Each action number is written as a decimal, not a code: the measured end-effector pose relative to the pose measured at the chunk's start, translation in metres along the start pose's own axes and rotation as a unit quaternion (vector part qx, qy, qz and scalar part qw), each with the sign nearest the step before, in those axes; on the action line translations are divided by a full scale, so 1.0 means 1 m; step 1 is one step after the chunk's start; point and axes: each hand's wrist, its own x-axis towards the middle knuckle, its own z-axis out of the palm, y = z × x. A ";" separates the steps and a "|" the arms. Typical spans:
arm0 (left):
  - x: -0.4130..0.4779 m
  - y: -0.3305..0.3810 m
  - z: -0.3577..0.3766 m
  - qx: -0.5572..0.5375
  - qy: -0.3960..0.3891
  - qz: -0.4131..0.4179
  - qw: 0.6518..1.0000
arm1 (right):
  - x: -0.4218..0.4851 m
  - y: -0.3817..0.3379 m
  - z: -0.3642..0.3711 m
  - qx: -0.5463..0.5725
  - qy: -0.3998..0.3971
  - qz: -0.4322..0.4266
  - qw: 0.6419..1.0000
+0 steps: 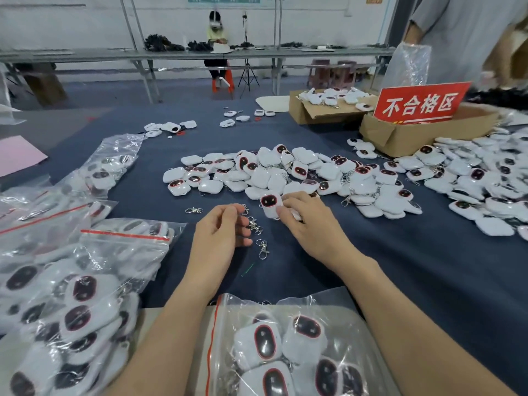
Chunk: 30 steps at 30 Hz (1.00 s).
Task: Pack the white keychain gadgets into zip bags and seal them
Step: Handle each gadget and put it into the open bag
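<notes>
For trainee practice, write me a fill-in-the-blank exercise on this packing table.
The right hand grips a ____ keychain gadget.
Loose metal clasps lie beside the left hand on the dark ____ cloth.
The red sign stands in a ____ box.
The seal strip of the nearest zip bag is ____.
Missing: white; blue; cardboard; red.

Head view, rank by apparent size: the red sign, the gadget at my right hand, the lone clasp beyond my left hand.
1. red sign
2. gadget
3. clasp
Sign is farthest, yet looks largest.

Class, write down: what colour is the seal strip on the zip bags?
Red; the head view shows the seal strip best on the left zip bag.
</notes>
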 end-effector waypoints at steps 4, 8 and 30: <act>-0.009 0.002 0.005 0.058 -0.064 0.054 0.995 | -0.015 -0.013 -0.016 0.196 0.009 -0.021 0.980; -0.015 0.008 0.007 0.082 -0.114 0.094 0.986 | -0.035 -0.021 -0.019 0.238 -0.007 -0.007 0.971; -0.019 0.008 0.007 0.129 -0.163 0.088 0.974 | -0.038 -0.020 -0.012 0.297 0.063 0.056 0.951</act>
